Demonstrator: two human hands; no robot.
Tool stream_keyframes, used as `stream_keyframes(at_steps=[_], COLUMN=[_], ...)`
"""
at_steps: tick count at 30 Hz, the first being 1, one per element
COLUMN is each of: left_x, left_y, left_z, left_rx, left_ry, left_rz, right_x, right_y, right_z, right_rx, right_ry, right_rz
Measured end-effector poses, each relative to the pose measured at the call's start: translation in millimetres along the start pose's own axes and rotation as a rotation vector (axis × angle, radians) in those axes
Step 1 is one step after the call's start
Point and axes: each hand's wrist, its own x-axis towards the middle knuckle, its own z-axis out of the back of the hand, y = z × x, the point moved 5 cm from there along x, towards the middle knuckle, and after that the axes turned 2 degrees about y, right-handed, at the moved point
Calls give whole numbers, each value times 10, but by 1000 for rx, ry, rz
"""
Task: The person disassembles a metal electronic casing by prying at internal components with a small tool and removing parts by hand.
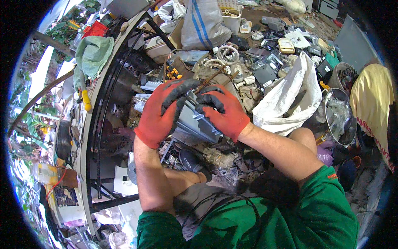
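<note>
Between the gloves: a grey finned housing [193, 121], in front of the person and over the littered ground, its far end under the fingertips.
Long axis: slanted, the far end up at the hands, the near end dropping back toward the body and to the right.
Fins: short upright ribs along its right side, pointing rightward.
Grip: narrow; both sets of fingers curl around the far end, though the exact contact is hidden by the gloves.
Left hand [159, 112]: red glove with dark fingertips, wrist bent inward, fingers arched over the top, thumb lower.
Right hand [227, 111]: matching glove, knuckles up, fingers bent back toward the left thumb.
Forearms: left nearly upright from the lower edge, right slanting in from the lower right.
Below: a dark shoe [191, 161].
Beyond the hands: rusty rods [215, 79] and a pale coil [228, 54].
Right side: a white sack [304, 76], slumped, its mouth gaping.
Left side: a long table [85, 155].
</note>
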Motion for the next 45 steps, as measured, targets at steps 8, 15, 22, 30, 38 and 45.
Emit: stream_keyframes(at_steps=[8, 15, 22, 30, 38, 45], left_x=[93, 123, 175, 132, 114, 103], left_y=[-112, -93, -84, -14, -62, -99], left_z=[-5, 11, 23, 48, 9, -48], left_rx=[149, 151, 99, 75, 61, 89], left_ry=[110, 95, 201, 166, 43, -85], left_rz=[-23, -57, 8, -9, 0, -5], right_x=[33, 54, 29, 44, -5, 28], right_y=[-28, -62, -131, -64, 0, -140], right_z=[21, 45, 33, 23, 30, -10], right_rx=[-9, 27, 81, 32, 0, 57], right_ry=[-1, 43, 60, 66, 8, 46], right_rz=[43, 47, -62, 5, 9, -49])
